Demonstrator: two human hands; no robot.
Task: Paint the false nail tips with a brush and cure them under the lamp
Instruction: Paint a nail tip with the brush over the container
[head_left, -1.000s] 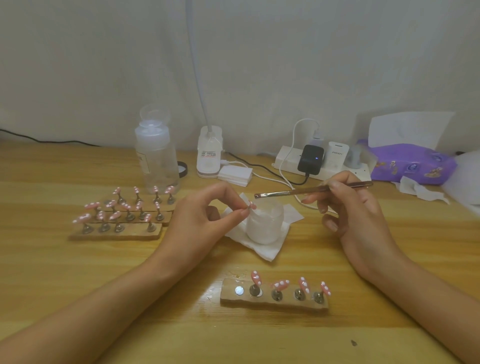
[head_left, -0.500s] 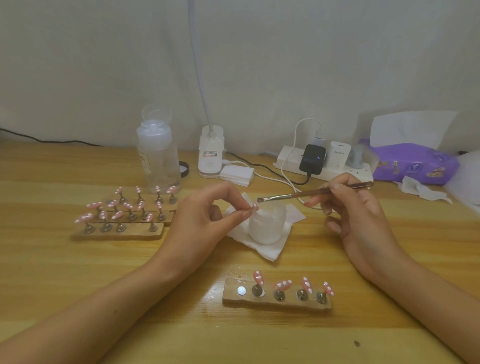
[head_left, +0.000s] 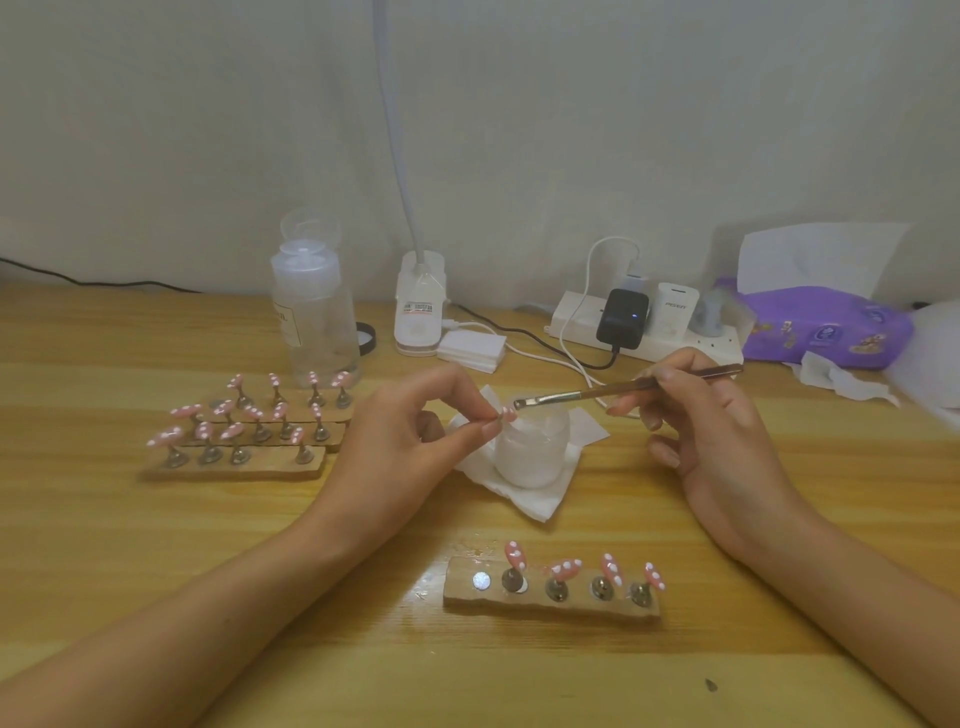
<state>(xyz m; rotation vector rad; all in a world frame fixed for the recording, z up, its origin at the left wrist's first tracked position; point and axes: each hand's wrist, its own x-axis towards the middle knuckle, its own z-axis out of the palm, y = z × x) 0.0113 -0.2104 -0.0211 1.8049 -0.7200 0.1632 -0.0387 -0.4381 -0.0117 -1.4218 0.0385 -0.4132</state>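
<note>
My left hand (head_left: 410, 441) pinches a small pink nail tip (head_left: 506, 413) between thumb and forefinger, above a frosted white jar (head_left: 532, 452). My right hand (head_left: 711, 426) grips a thin metal brush (head_left: 623, 389); its bristle end sits right next to the pinched nail tip. Near the table's front, a wooden holder (head_left: 550, 595) carries several pink nail tips with white dots on stands; its leftmost spot shows a bare silver disc.
More wooden holders (head_left: 244, 457) with pink dotted tips stand at left. Behind them is a clear bottle (head_left: 314, 317). A white lamp base (head_left: 420, 312), power strip (head_left: 644, 332) with chargers and cables, and purple tissue pack (head_left: 821, 327) line the back. White tissue (head_left: 540, 496) lies under the jar.
The brush tip has moved left and down toward the nail tip in my left hand, closing the gap. My left hand has stayed nearly still.
</note>
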